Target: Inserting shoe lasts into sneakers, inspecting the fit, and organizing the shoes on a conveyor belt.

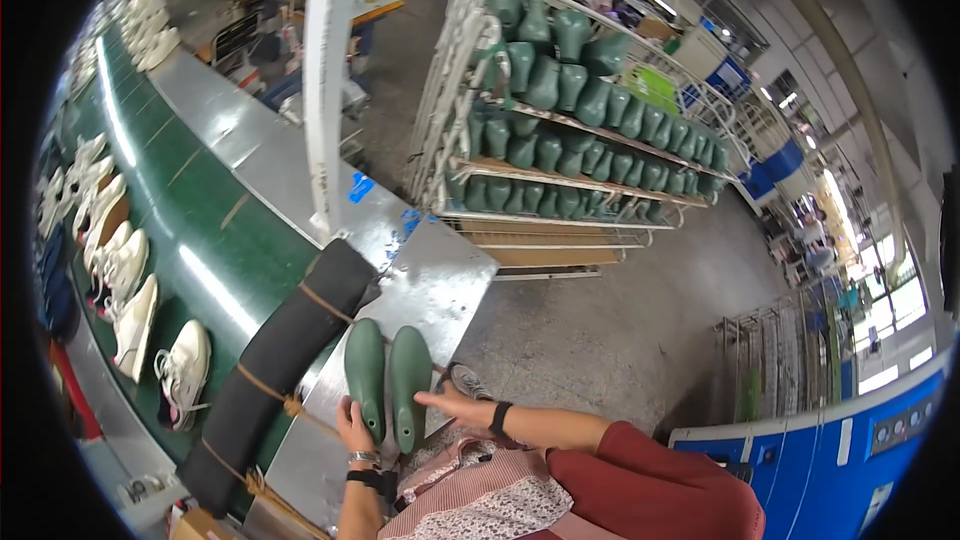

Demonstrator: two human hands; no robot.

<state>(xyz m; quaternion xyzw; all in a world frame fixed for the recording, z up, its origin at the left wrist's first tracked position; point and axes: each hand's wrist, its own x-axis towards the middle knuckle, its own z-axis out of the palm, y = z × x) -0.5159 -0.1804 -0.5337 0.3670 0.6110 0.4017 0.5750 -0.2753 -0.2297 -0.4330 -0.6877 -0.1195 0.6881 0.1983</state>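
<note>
Two green shoe lasts lie side by side over the metal ledge in front of me, toes pointing away. My left hand (354,428) closes on the heel part of the left shoe last (365,368), along its outer side. The right shoe last (409,380) is beside it, with a small hole showing near its heel end. My right hand (458,406) is at that last's right edge, fingers apart, one fingertip against or very near it. Whether any right fingers reach beneath it is hidden.
A black padded roll (270,370) tied with cord borders the green conveyor belt (165,200), where several white shoes (184,370) stand. Beyond the metal ledge (440,280) a rack (590,202) holds rows of green lasts. A white post (325,90) rises ahead; a blue machine (810,470) stands right.
</note>
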